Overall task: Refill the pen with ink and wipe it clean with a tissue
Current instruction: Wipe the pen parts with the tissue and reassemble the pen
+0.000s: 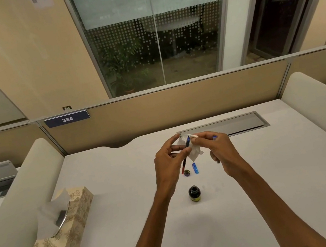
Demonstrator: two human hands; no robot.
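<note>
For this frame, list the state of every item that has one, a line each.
ink bottle: upright on the desk, cap off
bottle cap: lying on the desk, apart from the bottle
pen: held in the left hand, tissue against it
tissue: crumpled, pinched by the right hand
blue pen part: lying loose on the desk
tissue box: open, a sheet sticking out

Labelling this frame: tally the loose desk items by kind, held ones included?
Tissue box: 1
Tissue, in the hands' grip: 1
Pen, in the hands' grip: 1
Ink bottle, open: 1
Bottle cap: 1
Blue pen part: 1
Total: 6
</note>
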